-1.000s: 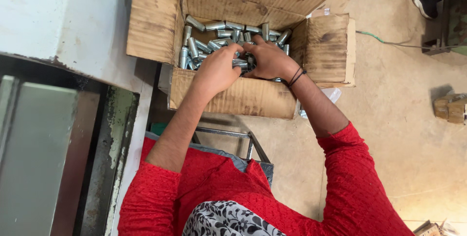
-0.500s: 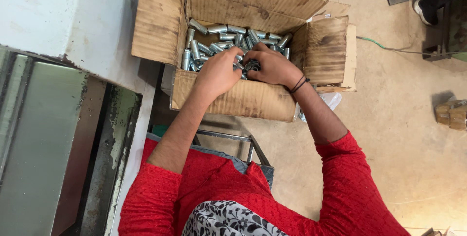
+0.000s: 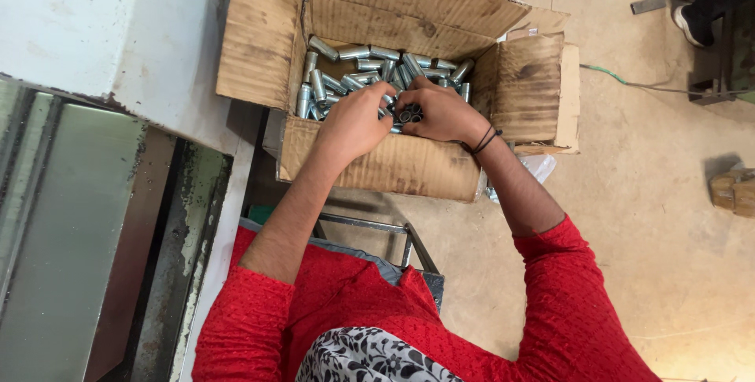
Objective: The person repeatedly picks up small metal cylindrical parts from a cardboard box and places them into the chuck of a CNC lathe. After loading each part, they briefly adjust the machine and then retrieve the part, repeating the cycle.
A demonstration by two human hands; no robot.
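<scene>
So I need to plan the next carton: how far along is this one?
Done: the cardboard box stands open, flaps out. In hand: the left hand and right hand are both down among the metal sleeves, gathering a cluster. Left: many sleeves lie loose in the box, so it looks far from emptied.

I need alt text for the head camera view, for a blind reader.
Both hands, left hand and right hand, reach into an open cardboard box of shiny metal cylinders, gathering several between them. The person wears red sleeves; the box sits above a concrete floor.
</scene>
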